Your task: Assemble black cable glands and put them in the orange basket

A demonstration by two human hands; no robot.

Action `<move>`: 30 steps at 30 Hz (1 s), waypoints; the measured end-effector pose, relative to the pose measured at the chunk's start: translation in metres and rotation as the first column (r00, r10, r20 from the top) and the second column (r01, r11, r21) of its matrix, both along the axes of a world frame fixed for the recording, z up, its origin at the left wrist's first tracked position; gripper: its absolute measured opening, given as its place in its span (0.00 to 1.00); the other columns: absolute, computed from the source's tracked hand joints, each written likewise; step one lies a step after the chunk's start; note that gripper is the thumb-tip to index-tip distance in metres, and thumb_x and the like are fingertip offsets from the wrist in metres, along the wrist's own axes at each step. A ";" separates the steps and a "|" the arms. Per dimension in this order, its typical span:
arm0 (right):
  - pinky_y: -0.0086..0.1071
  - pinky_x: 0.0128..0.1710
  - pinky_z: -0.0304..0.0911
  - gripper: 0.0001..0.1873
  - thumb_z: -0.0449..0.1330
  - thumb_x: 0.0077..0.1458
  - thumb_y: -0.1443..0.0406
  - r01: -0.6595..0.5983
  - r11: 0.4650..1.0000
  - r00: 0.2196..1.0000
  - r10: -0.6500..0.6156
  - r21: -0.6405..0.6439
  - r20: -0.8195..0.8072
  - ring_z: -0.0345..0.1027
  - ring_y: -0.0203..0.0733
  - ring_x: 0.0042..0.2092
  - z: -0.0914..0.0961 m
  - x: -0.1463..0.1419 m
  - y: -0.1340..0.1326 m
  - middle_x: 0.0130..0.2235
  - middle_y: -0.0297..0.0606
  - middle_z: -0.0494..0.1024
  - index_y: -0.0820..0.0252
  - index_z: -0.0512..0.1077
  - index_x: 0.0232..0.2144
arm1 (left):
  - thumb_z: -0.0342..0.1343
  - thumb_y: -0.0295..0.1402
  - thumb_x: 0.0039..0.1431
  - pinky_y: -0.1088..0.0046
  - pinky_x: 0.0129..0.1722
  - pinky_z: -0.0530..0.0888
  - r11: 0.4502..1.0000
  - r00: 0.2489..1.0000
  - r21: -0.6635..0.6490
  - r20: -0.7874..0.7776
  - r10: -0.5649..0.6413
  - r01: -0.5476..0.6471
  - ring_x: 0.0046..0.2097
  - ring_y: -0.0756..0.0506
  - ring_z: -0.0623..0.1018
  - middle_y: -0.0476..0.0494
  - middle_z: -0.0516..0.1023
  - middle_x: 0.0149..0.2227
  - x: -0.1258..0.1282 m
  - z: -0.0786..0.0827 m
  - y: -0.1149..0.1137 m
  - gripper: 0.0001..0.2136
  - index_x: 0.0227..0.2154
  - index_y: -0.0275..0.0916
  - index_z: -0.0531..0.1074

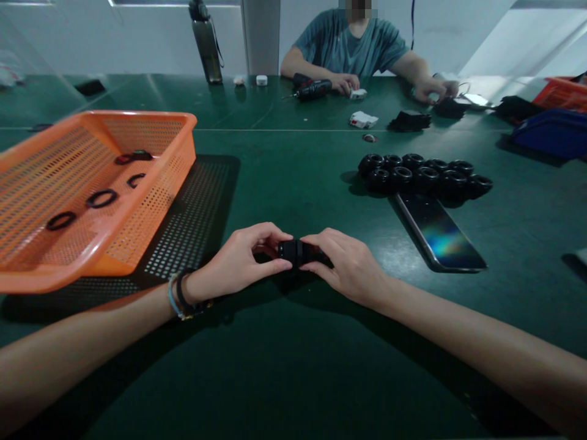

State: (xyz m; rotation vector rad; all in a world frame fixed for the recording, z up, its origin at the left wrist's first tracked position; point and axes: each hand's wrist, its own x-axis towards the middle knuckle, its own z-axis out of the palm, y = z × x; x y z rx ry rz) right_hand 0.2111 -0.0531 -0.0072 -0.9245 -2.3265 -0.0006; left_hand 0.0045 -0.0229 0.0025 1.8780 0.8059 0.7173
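Right of the orange basket (161, 211), on or just above the desk (284, 373), that small black part (290, 252) looks to me light, stiff, maybe slick, best held by its ends, the left hand (243, 255) pinching the one nearer the basket, the right hand (347, 263) the other.

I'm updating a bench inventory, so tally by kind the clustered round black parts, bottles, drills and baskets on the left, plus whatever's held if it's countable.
Round black parts: 10 visible
Bottle: 1
Drill: 1
Orange basket: 1
Held black item: number of pieces unclear, left out
Total: 13
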 end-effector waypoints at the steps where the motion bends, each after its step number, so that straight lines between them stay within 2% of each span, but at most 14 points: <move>1: 0.35 0.29 0.67 0.10 0.52 0.61 0.64 -0.003 1.000 1.000 0.003 -0.003 -0.005 0.70 0.42 0.31 0.000 0.000 0.000 0.31 0.44 0.77 0.67 0.68 0.37 | 0.61 0.30 0.51 0.72 0.38 0.75 1.000 1.000 0.022 -0.004 0.000 0.000 0.37 0.49 0.76 0.46 0.74 0.36 0.000 0.000 -0.001 0.11 0.37 0.35 0.70; 8: 0.34 0.27 0.66 0.18 0.47 0.63 0.59 0.004 1.000 1.000 -0.004 0.021 0.013 0.68 0.41 0.29 -0.002 -0.001 0.001 0.28 0.45 0.76 0.70 0.69 0.35 | 0.60 0.29 0.52 0.73 0.39 0.75 0.990 1.000 0.141 -0.019 -0.011 0.014 0.38 0.49 0.76 0.45 0.72 0.38 -0.001 0.000 -0.003 0.10 0.38 0.36 0.70; 13: 0.33 0.26 0.64 0.21 0.45 0.64 0.57 0.020 1.000 0.999 -0.019 -0.016 0.035 0.67 0.40 0.29 -0.002 -0.001 0.002 0.28 0.44 0.75 0.68 0.69 0.35 | 0.60 0.29 0.53 0.74 0.38 0.75 0.973 0.999 0.229 -0.033 -0.025 0.032 0.39 0.49 0.76 0.45 0.72 0.38 -0.001 -0.003 -0.002 0.10 0.39 0.36 0.70; 30: 0.32 0.25 0.61 0.28 0.39 0.64 0.52 0.033 0.990 0.996 -0.022 -0.136 0.082 0.65 0.40 0.28 -0.001 -0.001 0.004 0.28 0.44 0.74 0.67 0.70 0.35 | 0.59 0.27 0.53 0.74 0.38 0.74 0.944 0.997 0.326 -0.074 -0.027 0.050 0.40 0.48 0.75 0.45 0.74 0.38 -0.002 0.001 -0.002 0.08 0.37 0.37 0.71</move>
